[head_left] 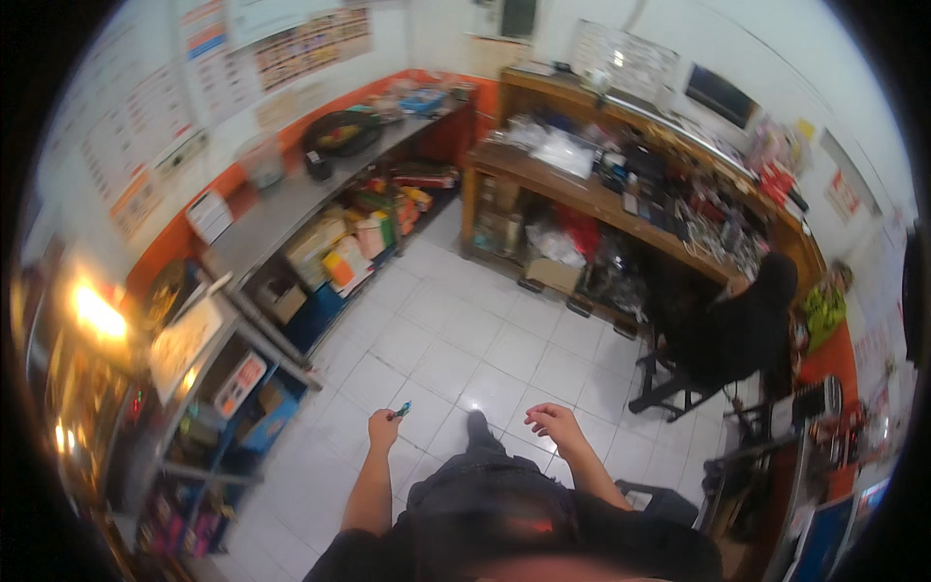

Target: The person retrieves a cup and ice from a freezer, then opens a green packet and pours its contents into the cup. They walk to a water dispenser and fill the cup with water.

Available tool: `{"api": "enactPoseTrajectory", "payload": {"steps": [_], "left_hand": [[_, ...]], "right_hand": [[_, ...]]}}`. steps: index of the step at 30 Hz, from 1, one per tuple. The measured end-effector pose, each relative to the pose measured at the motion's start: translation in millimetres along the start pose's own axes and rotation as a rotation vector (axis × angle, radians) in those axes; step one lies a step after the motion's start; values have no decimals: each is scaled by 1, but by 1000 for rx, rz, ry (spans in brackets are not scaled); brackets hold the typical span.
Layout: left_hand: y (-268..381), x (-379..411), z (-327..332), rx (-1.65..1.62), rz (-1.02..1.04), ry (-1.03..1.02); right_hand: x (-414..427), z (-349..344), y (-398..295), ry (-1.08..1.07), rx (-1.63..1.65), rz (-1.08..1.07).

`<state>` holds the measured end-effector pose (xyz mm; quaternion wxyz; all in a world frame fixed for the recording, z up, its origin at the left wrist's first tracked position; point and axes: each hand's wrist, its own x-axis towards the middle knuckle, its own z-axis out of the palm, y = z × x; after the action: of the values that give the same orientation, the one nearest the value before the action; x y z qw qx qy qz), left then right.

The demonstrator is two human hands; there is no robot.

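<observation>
My left hand (384, 429) is closed on a small blue-green object (403, 409), too small and blurred to name, which sticks out past the fingertips. On the other side of my body, my right hand (550, 424) is held over the tiled floor with its fingers loosely curled and nothing visible in them. One dark shoe (477, 425) shows on the white tiles (444, 320) between the two hands. Neither hand touches any furniture.
A metal counter (273, 218) with a dark round tray (342, 133) runs along the left wall. Ahead, a cluttered wooden workbench (538, 178) holds plastic bags and cables. A person in black (742, 327) sits at its right end. A dark stool (658, 502) stands behind my right arm.
</observation>
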<state>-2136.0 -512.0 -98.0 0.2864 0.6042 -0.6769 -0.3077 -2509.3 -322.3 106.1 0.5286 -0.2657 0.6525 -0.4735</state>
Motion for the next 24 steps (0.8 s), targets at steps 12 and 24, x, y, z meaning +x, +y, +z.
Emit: {"api": "enactPoseTrajectory", "payload": {"steps": [12,24], "left_hand": [[-64,128,62,583,-298,-539],[-7,446,109,534,-316,-478]], "right_hand": [[317,-29,-141,74,1,-94],[593,47,-279,-260,-32,-29]]}}
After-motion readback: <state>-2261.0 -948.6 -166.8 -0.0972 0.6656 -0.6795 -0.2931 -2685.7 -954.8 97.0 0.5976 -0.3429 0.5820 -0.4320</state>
